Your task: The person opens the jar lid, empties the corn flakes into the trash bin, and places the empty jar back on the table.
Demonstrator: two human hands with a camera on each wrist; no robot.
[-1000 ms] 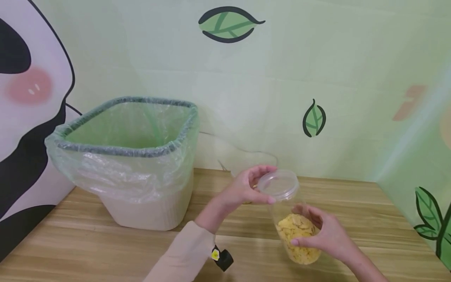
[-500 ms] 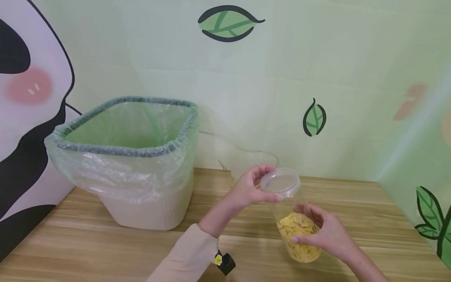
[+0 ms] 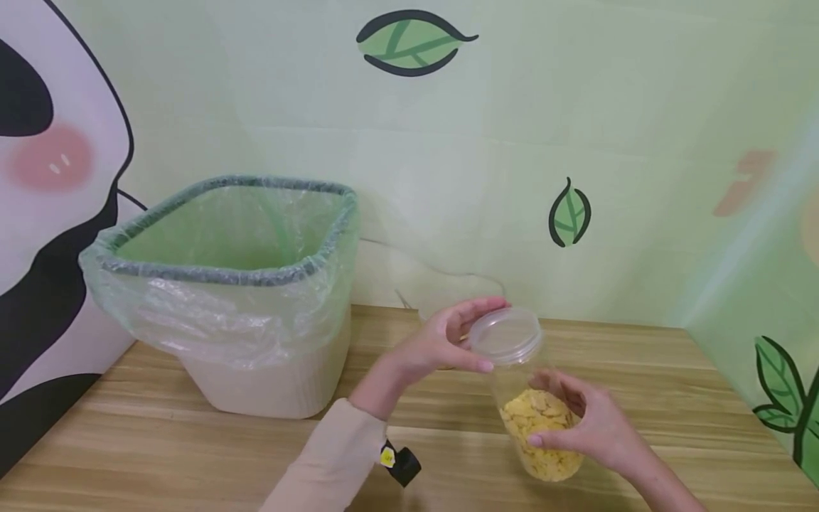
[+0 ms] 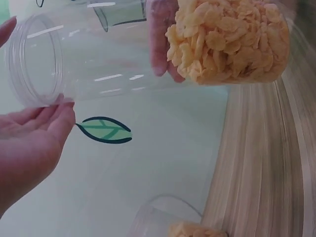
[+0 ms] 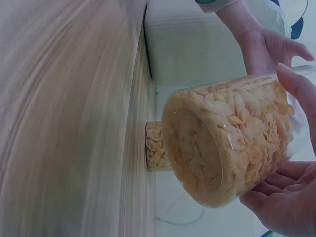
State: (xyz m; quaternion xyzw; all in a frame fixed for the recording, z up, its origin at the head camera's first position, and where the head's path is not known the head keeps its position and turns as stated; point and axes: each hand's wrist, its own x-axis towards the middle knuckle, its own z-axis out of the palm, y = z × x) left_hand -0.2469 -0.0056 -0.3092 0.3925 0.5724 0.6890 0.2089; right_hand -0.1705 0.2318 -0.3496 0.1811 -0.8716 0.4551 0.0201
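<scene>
A tall clear plastic jar (image 3: pixel 512 380), its lower part filled with yellow flakes (image 3: pixel 534 419) like cornflakes, tilts a little in front of me. My right hand (image 3: pixel 598 430) grips its body, thumb on the near side. At the top, my left hand (image 3: pixel 435 345) holds the clear round lid (image 3: pixel 508 333) by its edge, between thumb and fingers. The left wrist view shows the lid (image 4: pixel 37 59) on the jar's mouth. In the right wrist view the jar's bottom (image 5: pixel 190 153) hangs off the table.
A second jar of flakes (image 5: pixel 157 148) stands behind, mostly hidden by my left hand in the head view. To the left is a white bin (image 3: pixel 275 384) with a green bag (image 3: pixel 237 320) over its rim. A printed wall sheet borders the wooden table (image 3: pixel 128 455).
My left hand and the lid shifted slightly right, then back left, the fingers now reaching further along the lid's far edge. My right hand keeps its grip, and the jar's tilt varies slightly.
</scene>
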